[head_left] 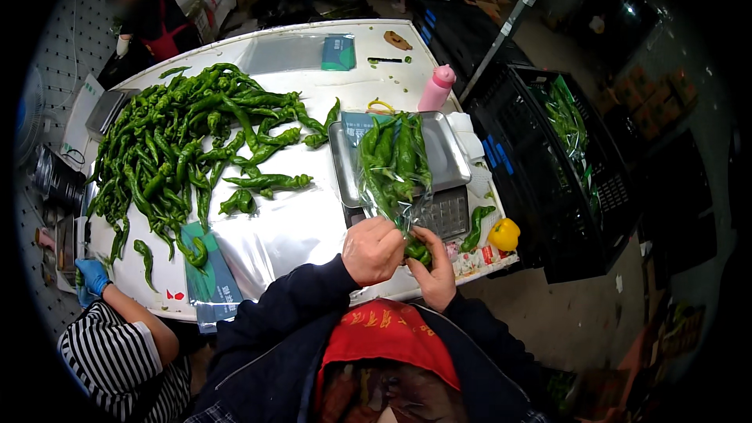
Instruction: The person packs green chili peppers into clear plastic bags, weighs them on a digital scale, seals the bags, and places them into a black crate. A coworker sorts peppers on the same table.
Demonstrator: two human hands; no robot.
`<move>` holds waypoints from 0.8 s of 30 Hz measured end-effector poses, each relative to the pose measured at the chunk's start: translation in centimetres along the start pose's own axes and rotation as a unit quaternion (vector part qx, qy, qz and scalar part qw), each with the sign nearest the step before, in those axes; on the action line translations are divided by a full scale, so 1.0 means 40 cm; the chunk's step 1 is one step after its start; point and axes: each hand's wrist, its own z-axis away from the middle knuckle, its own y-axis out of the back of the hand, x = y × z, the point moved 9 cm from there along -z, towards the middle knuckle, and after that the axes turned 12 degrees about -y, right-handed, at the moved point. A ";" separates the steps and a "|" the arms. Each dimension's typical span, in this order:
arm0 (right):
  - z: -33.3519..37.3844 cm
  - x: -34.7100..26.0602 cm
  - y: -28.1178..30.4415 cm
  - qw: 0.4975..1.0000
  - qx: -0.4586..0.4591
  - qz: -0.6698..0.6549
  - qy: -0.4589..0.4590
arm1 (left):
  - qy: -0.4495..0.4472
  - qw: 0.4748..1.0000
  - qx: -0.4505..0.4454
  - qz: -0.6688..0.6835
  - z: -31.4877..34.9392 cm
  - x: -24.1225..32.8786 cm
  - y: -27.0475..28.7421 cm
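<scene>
A clear plastic bag of long green peppers (398, 153) lies on the metal tray (448, 145) of a scale, its mouth toward me. My left hand (374, 251) is closed in a fist on the gathered mouth of the bag. Beside it, my right hand (433, 270) pinches at the same end with thumb and fingers curled. A green pepper (418, 249) shows between the two hands; whether it is inside the bag I cannot tell. The scale's dark keypad (449, 215) sits just beyond my right hand.
A large heap of green peppers (168, 141) covers the table's left. Flat bags (211, 274) lie near the front edge. A pink bottle (437, 88), a yellow bell pepper (504, 234) and black crates (548, 188) are at right. A blue-gloved co-worker's hand (92, 276) is at left.
</scene>
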 end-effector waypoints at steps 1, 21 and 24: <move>-0.007 -0.005 -0.004 0.998 0.010 -0.063 0.012 | 0.005 1.000 0.008 0.002 0.003 -0.008 0.004; -0.276 0.034 -0.114 0.960 0.084 0.238 0.117 | -0.051 0.998 -0.026 0.038 0.018 0.000 0.001; -0.323 -0.007 -0.152 0.878 0.136 0.409 0.209 | -0.051 0.998 -0.007 0.032 0.015 -0.003 0.020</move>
